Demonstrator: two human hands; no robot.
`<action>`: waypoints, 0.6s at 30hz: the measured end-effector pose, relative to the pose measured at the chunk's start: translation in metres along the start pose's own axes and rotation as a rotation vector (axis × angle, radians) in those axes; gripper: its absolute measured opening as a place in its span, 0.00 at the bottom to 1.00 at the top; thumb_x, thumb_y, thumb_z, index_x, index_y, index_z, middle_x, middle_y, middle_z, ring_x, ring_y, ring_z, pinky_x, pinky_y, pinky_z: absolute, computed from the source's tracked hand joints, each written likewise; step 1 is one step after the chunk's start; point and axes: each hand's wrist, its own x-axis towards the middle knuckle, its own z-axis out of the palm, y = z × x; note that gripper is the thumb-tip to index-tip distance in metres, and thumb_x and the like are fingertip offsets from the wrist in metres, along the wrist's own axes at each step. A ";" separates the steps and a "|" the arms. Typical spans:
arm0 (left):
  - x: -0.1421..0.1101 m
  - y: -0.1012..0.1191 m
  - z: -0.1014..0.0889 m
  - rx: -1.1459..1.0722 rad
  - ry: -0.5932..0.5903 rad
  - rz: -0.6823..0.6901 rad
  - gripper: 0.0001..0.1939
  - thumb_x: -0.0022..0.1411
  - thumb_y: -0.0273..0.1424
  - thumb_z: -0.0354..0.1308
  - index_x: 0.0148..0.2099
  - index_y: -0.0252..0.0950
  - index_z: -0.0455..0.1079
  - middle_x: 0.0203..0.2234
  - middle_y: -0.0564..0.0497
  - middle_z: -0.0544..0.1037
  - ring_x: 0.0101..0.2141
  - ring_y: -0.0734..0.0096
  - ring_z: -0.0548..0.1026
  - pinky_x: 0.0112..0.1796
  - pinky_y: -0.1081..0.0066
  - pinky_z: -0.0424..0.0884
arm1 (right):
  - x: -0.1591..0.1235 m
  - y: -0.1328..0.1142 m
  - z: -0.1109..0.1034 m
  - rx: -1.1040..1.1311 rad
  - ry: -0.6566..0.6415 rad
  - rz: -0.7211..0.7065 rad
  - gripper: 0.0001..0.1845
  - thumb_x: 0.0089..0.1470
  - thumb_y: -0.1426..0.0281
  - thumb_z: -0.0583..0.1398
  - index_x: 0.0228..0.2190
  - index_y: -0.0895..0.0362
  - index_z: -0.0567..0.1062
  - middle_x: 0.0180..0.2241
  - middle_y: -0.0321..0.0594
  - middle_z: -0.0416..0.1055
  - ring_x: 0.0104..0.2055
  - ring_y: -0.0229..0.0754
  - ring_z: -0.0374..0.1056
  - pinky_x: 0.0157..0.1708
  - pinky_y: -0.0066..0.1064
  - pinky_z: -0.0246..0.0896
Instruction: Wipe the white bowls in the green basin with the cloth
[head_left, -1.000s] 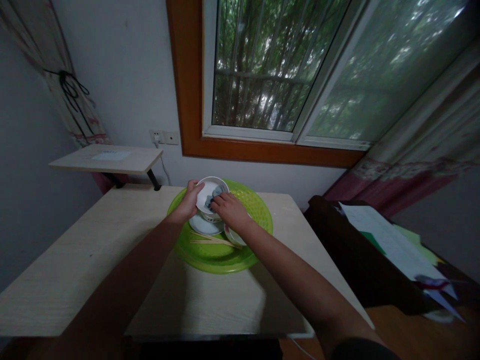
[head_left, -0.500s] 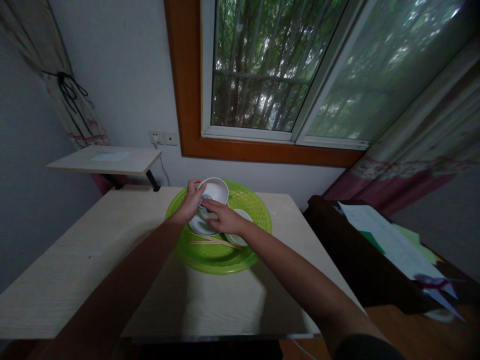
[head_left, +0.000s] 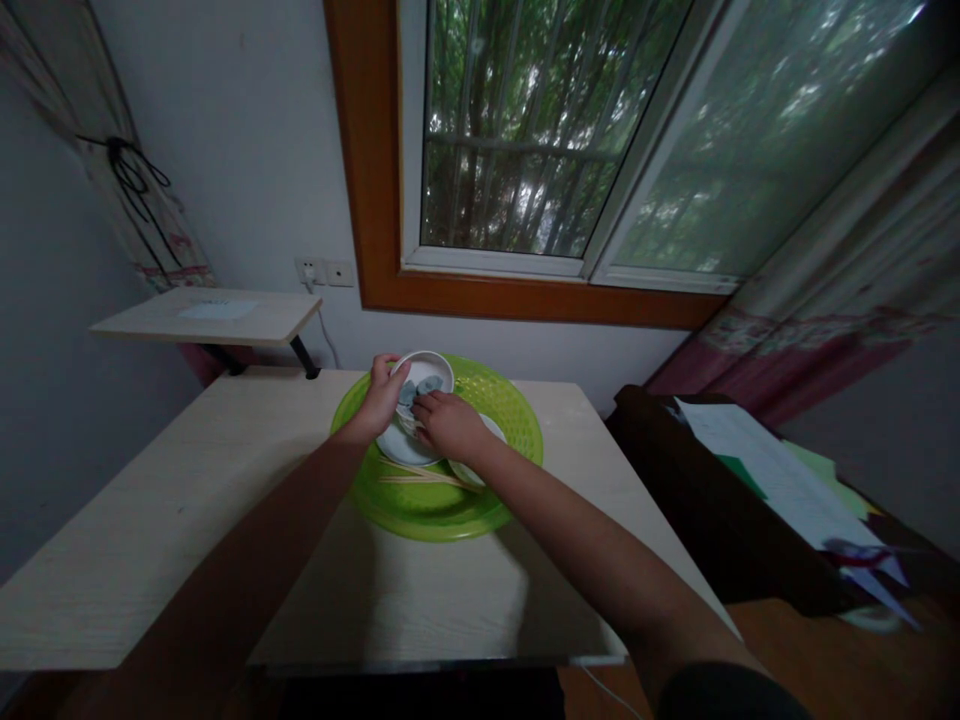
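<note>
The left hand [head_left: 384,395] grips a white bowl [head_left: 426,366] by its rim, tilted over the green basket [head_left: 517,420]; the right hand [head_left: 452,425] presses a greyish cloth [head_left: 427,386] inside it.

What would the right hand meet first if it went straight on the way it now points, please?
The right hand would most likely meet the grey cloth in the white bowl first; its fingertips look close to or on it, though depth is unclear.

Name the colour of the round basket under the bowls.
Bright green; the basket shows best in the head view.
</note>
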 end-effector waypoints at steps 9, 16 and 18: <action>0.001 -0.005 -0.001 0.034 -0.033 0.040 0.14 0.60 0.39 0.62 0.45 0.44 0.64 0.35 0.52 0.70 0.36 0.65 0.71 0.35 0.71 0.66 | -0.005 0.009 0.017 0.245 0.054 -0.156 0.34 0.57 0.70 0.60 0.63 0.66 0.64 0.65 0.56 0.62 0.65 0.50 0.61 0.63 0.39 0.58; -0.003 -0.008 0.002 -0.047 -0.121 -0.049 0.16 0.60 0.42 0.61 0.46 0.44 0.63 0.34 0.54 0.71 0.34 0.67 0.73 0.36 0.71 0.68 | -0.005 0.004 0.023 0.130 0.080 -0.118 0.47 0.59 0.50 0.61 0.67 0.67 0.57 0.69 0.63 0.51 0.70 0.59 0.52 0.68 0.52 0.47; -0.003 -0.010 0.002 -0.063 -0.143 -0.060 0.17 0.61 0.43 0.61 0.47 0.44 0.63 0.34 0.53 0.72 0.36 0.65 0.74 0.37 0.70 0.70 | -0.005 0.002 0.023 0.061 0.078 -0.086 0.49 0.57 0.48 0.63 0.66 0.67 0.57 0.69 0.63 0.50 0.71 0.62 0.50 0.69 0.54 0.42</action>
